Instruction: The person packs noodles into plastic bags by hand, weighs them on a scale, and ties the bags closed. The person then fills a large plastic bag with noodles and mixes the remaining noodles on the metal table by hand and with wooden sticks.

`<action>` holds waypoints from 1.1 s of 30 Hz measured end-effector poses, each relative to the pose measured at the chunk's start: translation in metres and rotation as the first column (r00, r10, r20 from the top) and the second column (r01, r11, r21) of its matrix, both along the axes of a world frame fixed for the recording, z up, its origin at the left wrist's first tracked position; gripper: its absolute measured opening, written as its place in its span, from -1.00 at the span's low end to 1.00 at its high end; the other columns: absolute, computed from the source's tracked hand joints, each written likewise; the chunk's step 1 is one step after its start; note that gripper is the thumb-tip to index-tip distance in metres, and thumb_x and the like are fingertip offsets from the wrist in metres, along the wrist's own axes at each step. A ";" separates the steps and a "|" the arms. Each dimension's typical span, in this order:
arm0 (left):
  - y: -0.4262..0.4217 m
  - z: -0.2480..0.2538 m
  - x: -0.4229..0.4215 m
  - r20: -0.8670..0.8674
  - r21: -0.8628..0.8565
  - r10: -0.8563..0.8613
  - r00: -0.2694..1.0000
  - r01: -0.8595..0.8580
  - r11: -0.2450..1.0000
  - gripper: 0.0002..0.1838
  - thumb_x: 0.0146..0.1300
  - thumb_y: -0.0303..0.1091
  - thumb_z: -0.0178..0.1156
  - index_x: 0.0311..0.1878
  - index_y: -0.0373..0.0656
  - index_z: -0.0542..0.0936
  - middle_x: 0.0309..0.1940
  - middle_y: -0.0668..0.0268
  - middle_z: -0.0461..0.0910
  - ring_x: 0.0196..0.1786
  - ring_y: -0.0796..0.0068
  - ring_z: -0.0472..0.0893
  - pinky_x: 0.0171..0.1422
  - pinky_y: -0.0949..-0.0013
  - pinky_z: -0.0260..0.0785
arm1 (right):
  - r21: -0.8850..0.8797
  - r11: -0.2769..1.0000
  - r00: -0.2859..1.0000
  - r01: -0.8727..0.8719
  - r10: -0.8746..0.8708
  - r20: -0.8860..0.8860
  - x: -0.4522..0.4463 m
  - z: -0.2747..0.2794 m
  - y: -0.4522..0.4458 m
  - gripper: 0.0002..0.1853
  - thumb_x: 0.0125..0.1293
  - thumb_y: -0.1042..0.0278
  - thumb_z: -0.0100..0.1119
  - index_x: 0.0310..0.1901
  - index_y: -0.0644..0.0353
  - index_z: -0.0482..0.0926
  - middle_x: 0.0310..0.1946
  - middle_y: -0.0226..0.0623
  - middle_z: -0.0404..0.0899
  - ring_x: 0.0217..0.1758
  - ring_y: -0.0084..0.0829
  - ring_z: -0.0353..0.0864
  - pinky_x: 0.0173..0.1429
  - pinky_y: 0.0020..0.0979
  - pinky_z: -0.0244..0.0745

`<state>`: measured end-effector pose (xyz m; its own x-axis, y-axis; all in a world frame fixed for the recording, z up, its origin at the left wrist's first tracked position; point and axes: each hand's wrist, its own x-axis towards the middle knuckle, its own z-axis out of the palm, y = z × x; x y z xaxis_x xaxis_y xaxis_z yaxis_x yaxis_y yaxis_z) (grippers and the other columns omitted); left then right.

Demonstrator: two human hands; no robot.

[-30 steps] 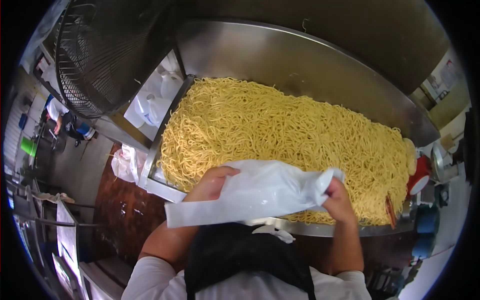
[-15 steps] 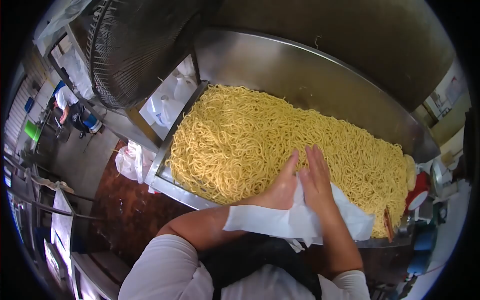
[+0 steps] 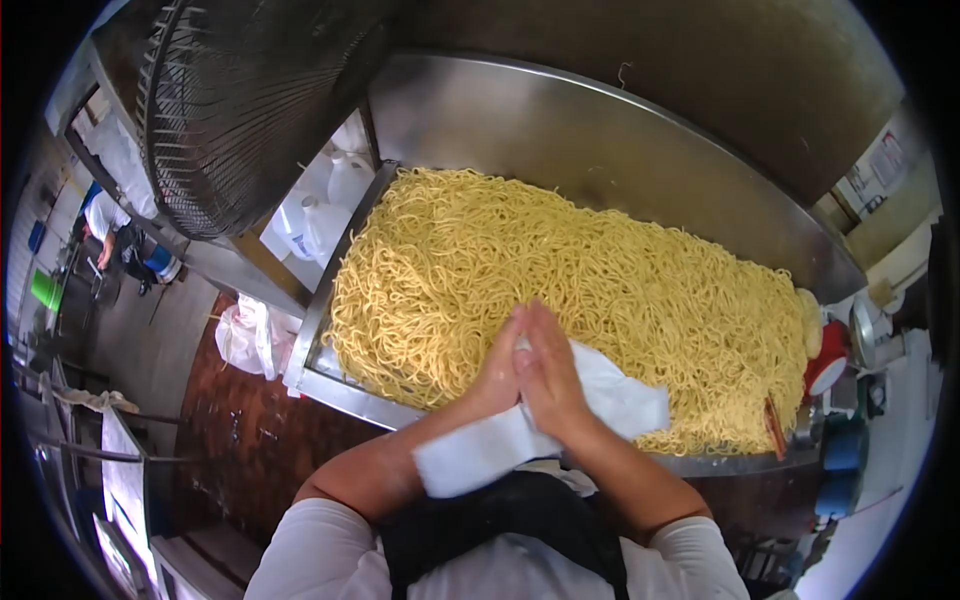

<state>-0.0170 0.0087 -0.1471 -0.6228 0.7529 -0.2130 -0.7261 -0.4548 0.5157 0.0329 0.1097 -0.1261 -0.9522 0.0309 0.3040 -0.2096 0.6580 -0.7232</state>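
Note:
My left hand (image 3: 499, 372) and my right hand (image 3: 552, 378) are pressed palm to palm, fingers straight and pointing away from me. Pinched between the palms is a white cloth (image 3: 610, 388), one part spreading out to the right and another hanging to the lower left over my left forearm. Beneath and beyond the hands, a thick bed of yellow noodles (image 3: 590, 260) covers a long metal tray (image 3: 350, 392). What lies between the palms besides the cloth is hidden.
A large fan (image 3: 230, 120) stands at the upper left, near white plastic jugs (image 3: 322, 225). A plastic bag (image 3: 252, 335) hangs left of the tray. Reddish-brown sticks (image 3: 775, 428) rest on the noodles' right end, by a red container (image 3: 828, 358). Another person (image 3: 118, 235) works far left.
Both hands have moved left and come together, their fingertips now meeting. The white cloth has shifted left with them. The view has turned slightly.

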 end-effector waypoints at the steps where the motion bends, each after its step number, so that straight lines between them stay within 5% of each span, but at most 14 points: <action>1: -0.003 -0.004 -0.002 -0.064 -0.052 0.061 0.996 -0.064 0.997 -0.27 0.41 0.28 -0.06 0.36 -0.16 0.36 0.21 0.17 0.50 0.25 0.32 0.51 0.39 0.23 0.29 | 0.079 0.996 0.983 0.044 -0.029 -0.181 -0.006 0.000 -0.002 -0.50 0.45 0.07 -0.03 0.22 0.32 0.46 0.23 0.20 0.42 0.33 -0.04 0.39 0.38 -0.21 0.23; 2: -0.008 -0.006 -0.002 -0.134 -0.102 0.116 0.984 -0.130 0.986 -0.32 0.43 0.21 -0.05 0.33 -0.17 0.38 0.20 0.16 0.51 0.25 0.32 0.51 0.39 0.25 0.30 | 0.071 0.996 0.982 0.057 -0.043 -0.183 -0.012 0.001 0.008 -0.50 0.45 0.07 -0.03 0.22 0.32 0.46 0.23 0.20 0.42 0.33 -0.04 0.39 0.38 -0.21 0.23; 4: -0.027 0.016 0.017 -0.529 -0.141 0.084 0.844 -0.185 0.973 -0.46 0.49 0.04 -0.08 0.30 -0.19 0.41 0.19 0.15 0.53 0.22 0.30 0.54 0.33 0.24 0.38 | -0.176 0.943 0.835 0.284 -0.153 0.529 -0.017 0.004 0.044 -0.62 0.44 0.06 0.03 -0.06 0.25 0.62 -0.15 -0.06 0.65 -0.10 -0.30 0.58 0.00 -0.31 0.43; 6: -0.029 0.021 0.013 0.029 -0.265 -0.077 0.997 0.082 0.961 -0.50 0.52 -0.08 -0.14 0.32 -0.23 0.36 0.18 0.12 0.53 0.20 0.22 0.55 0.29 0.16 0.44 | -0.418 0.794 0.895 0.442 -0.364 0.257 -0.012 -0.021 0.082 -0.67 0.44 0.10 0.06 -0.27 0.24 0.54 -0.47 -0.48 0.48 -0.48 -0.60 0.32 -0.40 -0.42 0.24; 8: -0.043 -0.004 -0.006 0.107 -0.298 -0.058 0.993 0.087 0.951 -0.50 0.53 -0.10 -0.17 0.34 -0.25 0.33 0.17 0.10 0.54 0.19 0.18 0.56 0.29 0.11 0.46 | -0.654 0.376 0.706 0.656 -0.611 0.357 -0.001 0.014 0.102 -0.72 0.43 0.14 0.09 -0.29 0.21 0.54 -0.49 -0.45 0.48 -0.54 -0.56 0.35 -0.41 -0.45 0.30; 11: -0.074 -0.068 -0.050 0.397 -0.223 0.381 0.835 -0.315 0.923 -0.56 0.53 -0.14 -0.19 0.23 -0.28 0.41 0.09 0.07 0.57 0.17 0.10 0.57 0.33 0.09 0.43 | -0.879 0.197 0.742 0.434 -0.632 0.225 0.031 0.016 0.132 -0.74 0.41 0.16 0.12 -0.31 0.18 0.52 -0.49 -0.43 0.49 -0.44 -0.56 0.46 -0.33 -0.46 0.37; 14: -0.083 -0.047 -0.079 0.328 -0.194 0.461 0.825 -0.418 0.887 -0.57 0.50 -0.13 -0.16 0.17 -0.29 0.44 0.06 0.05 0.57 0.11 0.08 0.60 0.27 0.09 0.47 | -0.768 0.522 0.919 0.371 -0.327 0.221 0.056 0.023 0.140 -0.77 0.36 0.23 0.21 -0.20 0.25 0.55 -0.30 -0.39 0.55 -0.23 -0.54 0.51 -0.10 -0.47 0.43; 17: -0.067 0.007 -0.076 0.142 -0.222 0.453 0.880 -0.418 0.881 -0.61 0.45 -0.18 -0.09 0.12 -0.29 0.47 0.01 0.07 0.59 0.04 0.09 0.63 0.19 0.09 0.51 | -0.090 0.981 0.984 0.172 -0.167 0.060 0.047 0.092 0.111 -0.48 0.21 0.20 0.36 0.12 0.30 0.47 0.01 -0.21 0.57 0.04 -0.35 0.57 0.12 -0.31 0.45; 22: 0.000 0.010 -0.033 -0.348 -0.240 0.171 0.922 -0.264 0.934 -0.60 0.28 -0.27 0.17 0.13 -0.24 0.50 -0.07 0.12 0.63 -0.11 0.10 0.66 0.05 0.12 0.53 | 0.373 0.924 0.995 0.084 -0.058 -0.079 0.021 0.134 0.060 -0.33 0.09 0.18 0.43 0.23 0.24 0.46 0.05 -0.03 0.61 0.14 -0.12 0.60 0.18 -0.15 0.46; 24: -0.003 0.024 -0.019 -0.450 -0.334 0.032 0.892 -0.201 0.921 -0.59 0.21 -0.31 0.20 0.12 -0.24 0.50 -0.09 0.10 0.63 -0.12 0.09 0.65 0.03 0.15 0.52 | 0.624 0.736 0.791 -0.261 -0.208 0.576 0.011 0.118 0.072 -0.51 0.06 0.27 0.39 0.09 0.10 0.59 -0.13 -0.07 0.68 -0.04 -0.09 0.66 0.09 -0.16 0.52; 26: -0.026 0.024 -0.017 -0.828 -0.558 -0.473 0.300 -0.369 0.743 -0.49 0.09 -0.31 0.27 0.13 -0.26 0.50 -0.10 0.05 0.62 -0.07 0.05 0.63 0.04 0.21 0.50 | 0.572 0.820 0.854 0.002 -0.298 0.425 0.010 0.111 0.115 -0.69 0.02 0.38 0.34 -0.12 0.06 0.69 -0.29 -0.13 0.70 -0.19 -0.10 0.69 -0.03 -0.18 0.56; 28: -0.056 -0.027 -0.021 -0.656 -0.709 -0.748 0.106 -0.428 0.561 -0.44 0.06 -0.26 0.29 0.15 -0.27 0.49 -0.09 -0.01 0.61 -0.03 -0.01 0.61 0.10 0.21 0.46 | 0.552 0.825 0.910 0.117 -0.312 0.273 0.014 0.135 0.141 -0.79 0.01 0.44 0.31 -0.25 0.12 0.70 -0.32 -0.14 0.70 -0.24 -0.11 0.68 -0.11 -0.21 0.56; 31: -0.099 -0.065 -0.041 -0.435 -0.900 -0.867 0.243 -0.085 0.428 -0.49 0.12 -0.22 0.24 0.13 -0.26 0.49 -0.15 0.07 0.62 -0.05 0.03 0.62 0.16 0.15 0.44 | 0.621 0.770 0.878 0.145 -0.390 0.278 0.019 0.152 0.154 -0.80 0.00 0.47 0.30 -0.26 0.14 0.70 -0.37 -0.11 0.69 -0.28 -0.12 0.68 -0.17 -0.24 0.55; 33: -0.110 -0.047 -0.039 0.118 -0.464 -0.270 0.956 0.293 0.836 -0.56 0.20 -0.20 0.20 0.10 -0.22 0.52 -0.19 0.18 0.63 -0.12 0.16 0.65 0.09 0.11 0.50 | 0.570 0.818 0.840 0.070 -0.356 0.408 0.018 0.148 0.156 -0.79 0.00 0.44 0.32 -0.25 0.15 0.70 -0.39 -0.14 0.68 -0.31 -0.18 0.68 -0.19 -0.27 0.55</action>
<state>-0.0561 -0.1016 -0.1943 -0.3800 0.6957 -0.6096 -0.8137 0.0619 0.5780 0.0514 0.2656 0.0222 -0.9614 0.2274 -0.1547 0.2584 0.9393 -0.2257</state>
